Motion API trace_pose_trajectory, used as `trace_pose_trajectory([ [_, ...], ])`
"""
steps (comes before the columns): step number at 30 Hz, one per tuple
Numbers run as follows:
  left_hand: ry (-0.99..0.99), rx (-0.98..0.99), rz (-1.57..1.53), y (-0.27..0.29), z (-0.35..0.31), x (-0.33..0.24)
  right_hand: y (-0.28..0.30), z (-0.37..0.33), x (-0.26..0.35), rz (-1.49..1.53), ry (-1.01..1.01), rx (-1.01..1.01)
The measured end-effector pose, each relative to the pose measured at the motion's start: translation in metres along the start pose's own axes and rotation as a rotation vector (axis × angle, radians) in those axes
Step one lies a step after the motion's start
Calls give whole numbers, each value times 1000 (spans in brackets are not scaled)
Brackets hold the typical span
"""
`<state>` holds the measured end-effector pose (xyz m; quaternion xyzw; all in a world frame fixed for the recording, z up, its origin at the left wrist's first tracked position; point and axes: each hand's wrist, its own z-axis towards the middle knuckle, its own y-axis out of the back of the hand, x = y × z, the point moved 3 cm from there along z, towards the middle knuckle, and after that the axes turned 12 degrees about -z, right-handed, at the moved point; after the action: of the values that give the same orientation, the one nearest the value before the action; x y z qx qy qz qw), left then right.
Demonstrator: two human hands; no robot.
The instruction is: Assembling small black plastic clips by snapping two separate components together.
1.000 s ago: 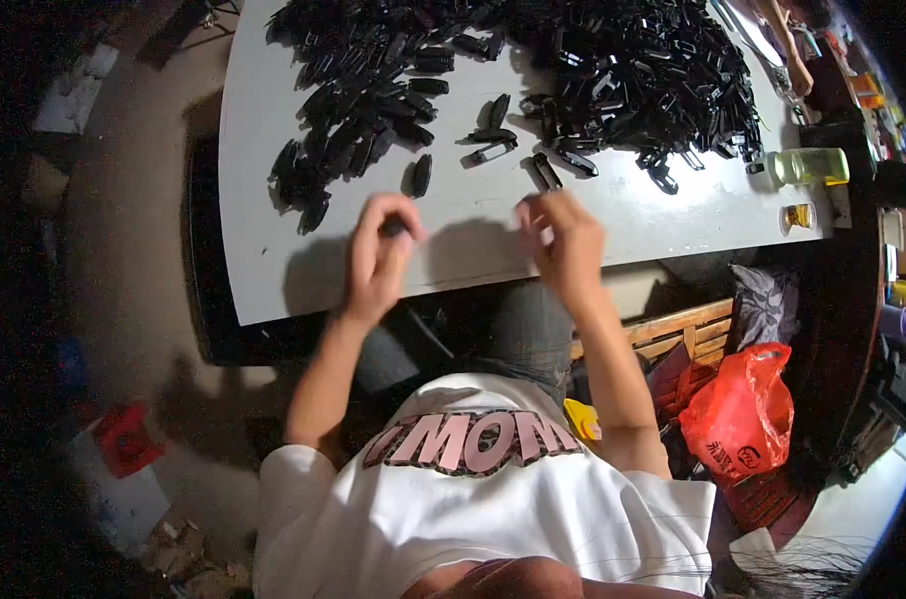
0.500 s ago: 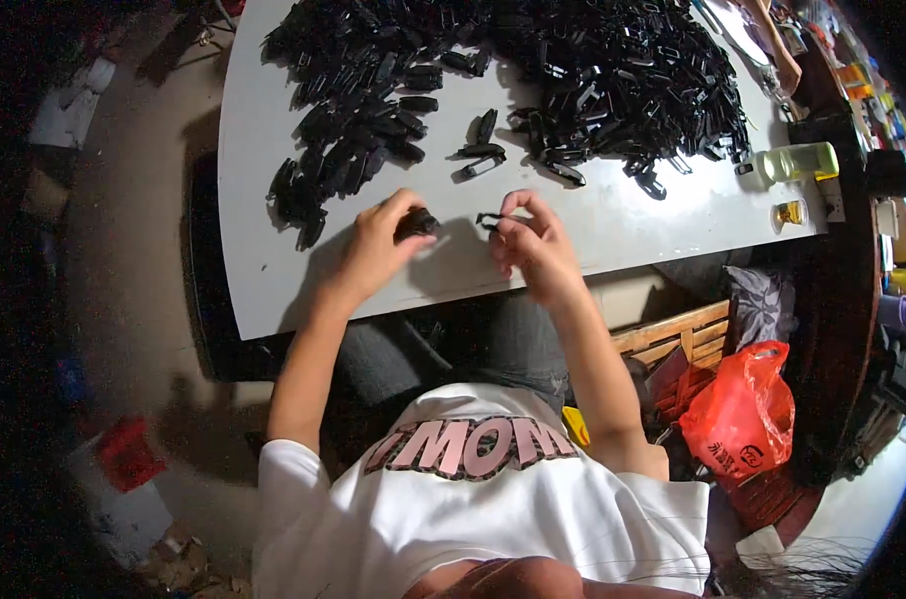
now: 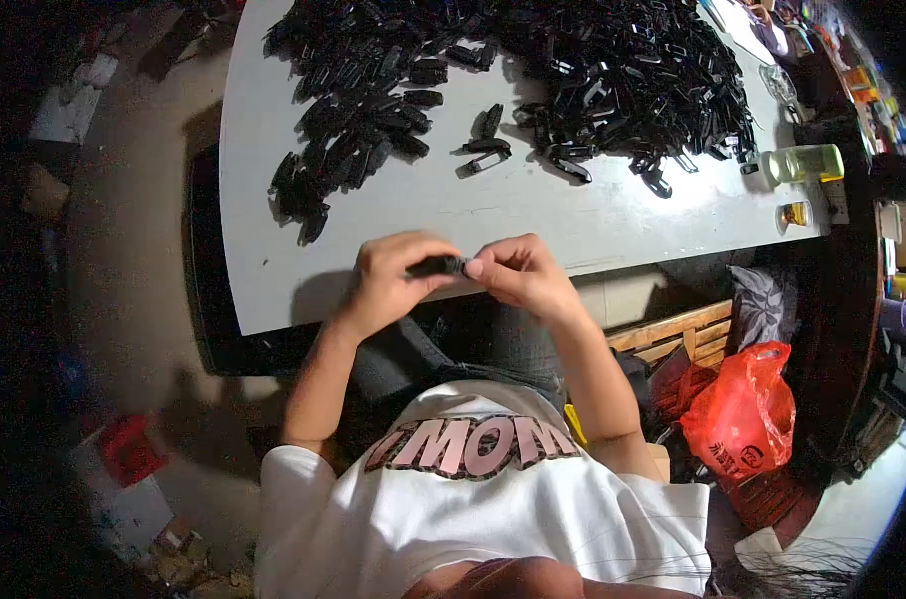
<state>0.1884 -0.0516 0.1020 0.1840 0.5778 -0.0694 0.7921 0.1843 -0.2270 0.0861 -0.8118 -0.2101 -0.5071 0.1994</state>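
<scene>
My left hand [image 3: 391, 280] is closed around a small black plastic piece [image 3: 437, 267] just above the table's near edge. Thumb and fingertips of my right hand [image 3: 526, 277] pinch together at the right end of that piece, where a little grey-black bit shows between both hands. Whether my right fingers hold a separate part there is hidden. Beyond the hands lie a few loose black clip-like pieces [image 3: 489, 160] on the white table [image 3: 443, 205]. Some have an open, frame-like shape.
Large heaps of black plastic pieces [image 3: 632, 90] cover the far table. At the right stand a greenish clear bottle [image 3: 805, 163] and a small jar with amber contents [image 3: 794, 214]. Below the right edge, a red plastic bag [image 3: 740, 404] sits beside a wooden slatted seat [image 3: 707, 324].
Both hands have come together and moved toward my body. The thin black frame-like part in my right fingers is now mostly hidden, against the piece in my left hand.
</scene>
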Motion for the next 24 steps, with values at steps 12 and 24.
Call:
trace_pose_trajectory([
  [12, -79, -22, -87, -13, 7, -16, -10, 5, -18, 224, 185, 144],
  [24, -88, -11, 48, 0, 113, 49, 42, 56, -2, -1382, 447, -850],
])
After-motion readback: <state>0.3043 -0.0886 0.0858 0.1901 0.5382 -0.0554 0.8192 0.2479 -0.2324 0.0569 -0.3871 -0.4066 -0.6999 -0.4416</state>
